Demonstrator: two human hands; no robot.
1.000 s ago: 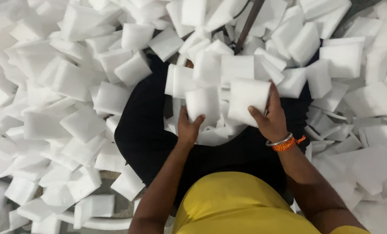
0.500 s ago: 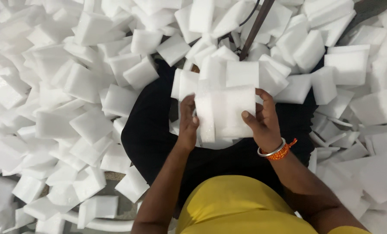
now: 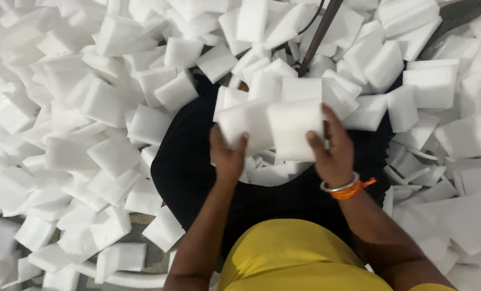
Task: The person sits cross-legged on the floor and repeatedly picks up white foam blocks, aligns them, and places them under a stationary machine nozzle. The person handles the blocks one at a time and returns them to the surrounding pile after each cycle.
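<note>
Nearest to the camera is the yellow shirt (image 3: pixel 299 253), and both bare forearms go up from it over the black cloth (image 3: pixel 197 178) on the lap.

Compared with half a second before, the two hands stand a little more apart and the white foam blocks between them are less neatly stacked. One second before, the right hand was higher on a single block and the left hand was under another one.

The left hand (image 3: pixel 227 156) has the palm turned away from the camera, the thumb up at the right side and the fingers curled behind the left foam block (image 3: pixel 243 124), gripping its lower edge. The right hand (image 3: pixel 332 153) wears a silver bangle (image 3: pixel 338 187) and an orange thread (image 3: pixel 353 191) at the wrist. Its thumb lies on the front of the right foam block (image 3: pixel 294 129) and its fingers go around the right edge, so it is closed on this block. The two blocks touch side by side, above the lap.

Behind them more blocks are piled, and further away the heap of white foam blocks (image 3: pixel 89 108) covers the floor around. A dark rod (image 3: pixel 318 37) leans at the top.
</note>
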